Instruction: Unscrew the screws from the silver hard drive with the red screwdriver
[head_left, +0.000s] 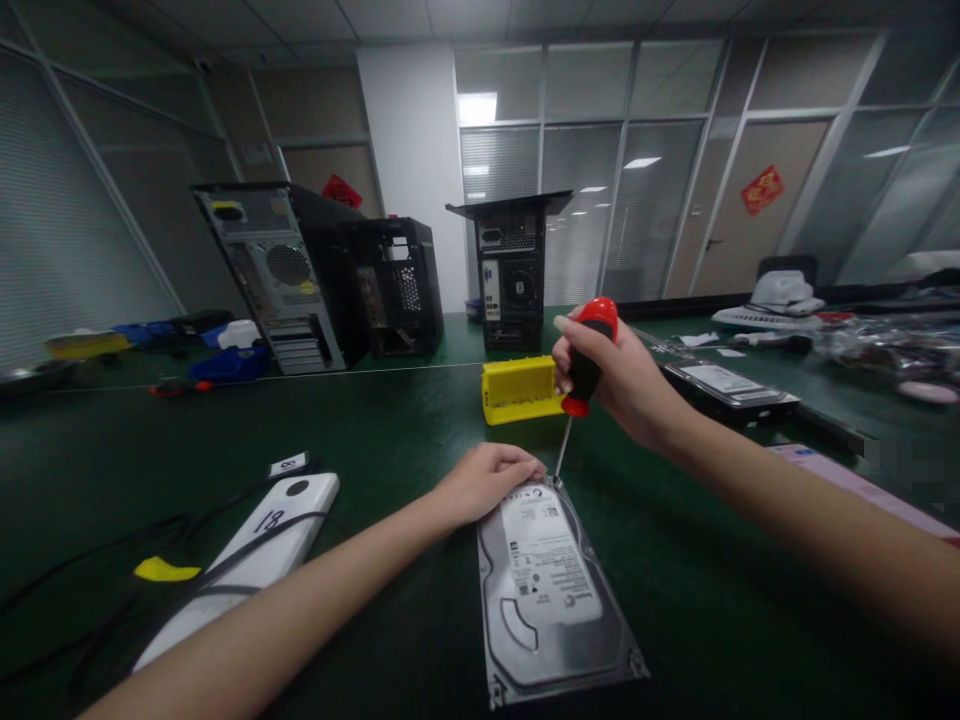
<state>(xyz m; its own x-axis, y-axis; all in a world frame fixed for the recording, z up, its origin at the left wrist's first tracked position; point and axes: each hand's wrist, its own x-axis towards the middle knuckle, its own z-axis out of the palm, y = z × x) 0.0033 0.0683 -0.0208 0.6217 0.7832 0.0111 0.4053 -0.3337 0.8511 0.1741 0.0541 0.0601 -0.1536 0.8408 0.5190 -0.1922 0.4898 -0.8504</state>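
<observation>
While the left hand (491, 482) rests on the hard drive (544, 580), grip unclear, the right hand (621, 372) clutches a screwdriver (587, 372). It slants down to the far corner!

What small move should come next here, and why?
Probably a small twist of the screwdriver by the right hand: its tip appears to meet the far right corner of the hard drive, and the left hand rests on that far end, which should help steady it.
</observation>
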